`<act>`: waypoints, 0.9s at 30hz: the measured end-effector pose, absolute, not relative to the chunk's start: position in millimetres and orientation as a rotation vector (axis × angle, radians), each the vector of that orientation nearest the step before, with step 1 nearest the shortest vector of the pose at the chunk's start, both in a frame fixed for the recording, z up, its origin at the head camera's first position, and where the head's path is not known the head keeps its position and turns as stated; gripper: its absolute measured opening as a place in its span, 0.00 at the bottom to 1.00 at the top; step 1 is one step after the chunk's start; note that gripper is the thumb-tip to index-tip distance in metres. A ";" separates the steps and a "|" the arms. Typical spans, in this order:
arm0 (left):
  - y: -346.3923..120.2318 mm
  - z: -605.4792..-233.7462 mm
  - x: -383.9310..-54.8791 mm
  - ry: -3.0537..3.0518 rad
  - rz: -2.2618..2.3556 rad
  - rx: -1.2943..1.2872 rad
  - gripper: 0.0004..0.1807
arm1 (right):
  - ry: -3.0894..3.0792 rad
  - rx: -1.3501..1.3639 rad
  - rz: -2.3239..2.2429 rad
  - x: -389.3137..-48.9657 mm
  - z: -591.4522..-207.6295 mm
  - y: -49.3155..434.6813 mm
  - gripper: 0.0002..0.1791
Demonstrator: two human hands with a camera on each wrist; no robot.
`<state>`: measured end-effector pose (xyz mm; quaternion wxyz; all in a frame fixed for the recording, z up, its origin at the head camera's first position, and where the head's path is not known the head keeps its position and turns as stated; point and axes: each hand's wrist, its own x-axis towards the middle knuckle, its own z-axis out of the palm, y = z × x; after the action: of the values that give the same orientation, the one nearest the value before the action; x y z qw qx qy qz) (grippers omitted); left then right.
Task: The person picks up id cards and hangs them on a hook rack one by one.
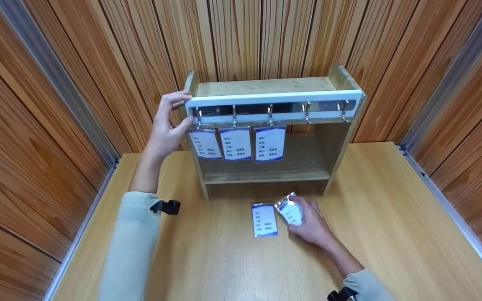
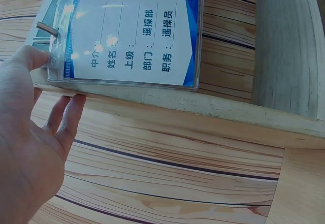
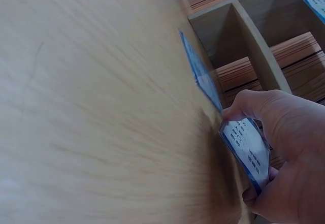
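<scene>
1. Pinching one badge [image 1: 290, 212], the right hand [image 1: 311, 223] holds it at the shelf's [image 1: 266, 85] near side.
2. A second badge [image 1: 265, 220] lies just left, on the table [image 1: 207, 251].
3. The left hand [image 1: 169, 127] grips the rack's [image 1: 274, 96] left end, beside three hanging badges [image 1: 235, 144].

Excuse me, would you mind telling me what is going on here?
A person is handling badge cards at a wooden shelf. Their right hand grips one tilted card, while a second card lies next to it on the table. Their left hand holds the left end of the hook rail across the shelf's front. Three cards hang from the rail's left hooks; the two right-hand hooks have no cards.
</scene>
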<state>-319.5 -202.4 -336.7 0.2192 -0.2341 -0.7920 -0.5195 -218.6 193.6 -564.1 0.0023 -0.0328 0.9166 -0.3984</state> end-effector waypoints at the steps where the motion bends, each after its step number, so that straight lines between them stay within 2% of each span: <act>1: -202.4 -336.5 -319.3 -2.191 -1.436 -0.648 0.23 | 2.879 -0.106 -1.256 -218.8 -563.0 193.4 0.49; 15: -203.4 -339.6 -321.7 -2.169 -1.452 -0.658 0.22 | 2.912 -0.140 -1.336 -211.1 -556.3 188.6 0.49; 27: -202.2 -338.0 -319.8 -2.178 -1.448 -0.649 0.23 | 2.951 -0.202 -1.477 -211.1 -556.3 190.0 0.44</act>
<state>-319.8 -202.2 -338.0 0.2216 -0.2348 -0.7881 -0.5240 -211.1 190.0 -556.3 -0.0820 -0.0608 0.8896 -0.4453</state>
